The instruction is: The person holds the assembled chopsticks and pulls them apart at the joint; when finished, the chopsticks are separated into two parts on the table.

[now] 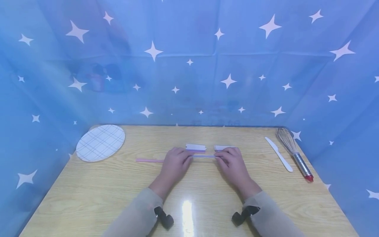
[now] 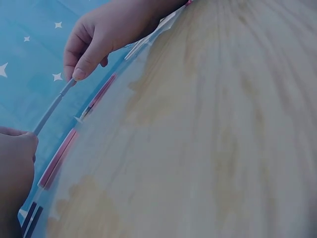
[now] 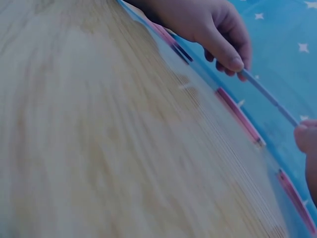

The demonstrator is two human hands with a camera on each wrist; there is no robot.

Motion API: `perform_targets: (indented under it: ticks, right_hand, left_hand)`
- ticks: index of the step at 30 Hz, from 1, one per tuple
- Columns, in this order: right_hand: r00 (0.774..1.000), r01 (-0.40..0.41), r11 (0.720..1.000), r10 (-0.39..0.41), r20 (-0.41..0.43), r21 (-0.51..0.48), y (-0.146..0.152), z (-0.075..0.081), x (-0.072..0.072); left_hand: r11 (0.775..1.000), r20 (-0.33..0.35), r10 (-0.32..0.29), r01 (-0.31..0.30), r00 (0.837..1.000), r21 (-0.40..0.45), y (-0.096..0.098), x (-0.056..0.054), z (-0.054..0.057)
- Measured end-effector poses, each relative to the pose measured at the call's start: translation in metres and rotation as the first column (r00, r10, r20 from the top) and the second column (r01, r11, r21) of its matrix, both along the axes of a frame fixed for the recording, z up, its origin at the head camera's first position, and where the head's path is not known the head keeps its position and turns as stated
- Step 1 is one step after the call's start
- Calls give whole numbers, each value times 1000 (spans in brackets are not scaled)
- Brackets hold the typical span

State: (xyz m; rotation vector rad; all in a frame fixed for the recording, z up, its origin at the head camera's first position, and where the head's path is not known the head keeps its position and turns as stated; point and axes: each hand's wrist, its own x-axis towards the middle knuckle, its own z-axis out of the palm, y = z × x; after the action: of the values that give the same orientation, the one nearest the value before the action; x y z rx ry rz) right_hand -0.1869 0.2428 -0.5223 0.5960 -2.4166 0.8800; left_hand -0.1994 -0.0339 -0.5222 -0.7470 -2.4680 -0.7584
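A thin light-blue straw [image 1: 204, 156] runs level between my two hands, over the table and in front of two bundles of sticks. My left hand [image 1: 176, 161] pinches its left end between thumb and fingers. The other end is pinched by my right hand [image 1: 232, 164]. In the right wrist view, a small step shows partway along the straw [image 3: 267, 94]. Just behind my left hand lies a bundle of white and purple sticks [image 1: 195, 147]. A similar bundle [image 1: 222, 147], partly hidden, lies behind my right hand. A pink straw [image 1: 149, 160] sticks out left of my left hand.
On the wooden table [image 1: 118, 197], a white plate with a blue grid [image 1: 100, 143] sits at the back left. To the right are a white knife [image 1: 279, 154] and a whisk with a red-tipped handle [image 1: 294, 153]. A blue star-patterned curtain [image 1: 189, 75] stands behind.
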Motion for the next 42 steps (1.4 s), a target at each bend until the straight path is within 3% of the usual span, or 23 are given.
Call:
perform_targets:
  ticks: [8, 15, 25, 33, 42]
  right_hand:
    - [999, -4, 999, 3, -36, -32, 11, 1, -1]
    - [1000, 10, 999, -11, -29, -39, 18, 1, -2]
    - [1000, 10, 1000, -11, -11, -26, 19, 1, -3]
    - [997, 76, 997, -76, 9, -24, 20, 0, -5]
    - [991, 128, 992, -127, -51, -2, 35, -1, -12]
  left_hand:
    - [1000, -22, -10, 10, 1000, 26, 15, -3, 0]
    - [999, 1, -11, 11, 1000, 33, 24, -6, 1]
    - [999, 41, -5, 3, 999, 34, 24, -7, 0]
    - [998, 38, 17, -19, 999, 63, 20, -8, -1]
    - [998, 6, 56, -56, 998, 33, 20, -11, -3]
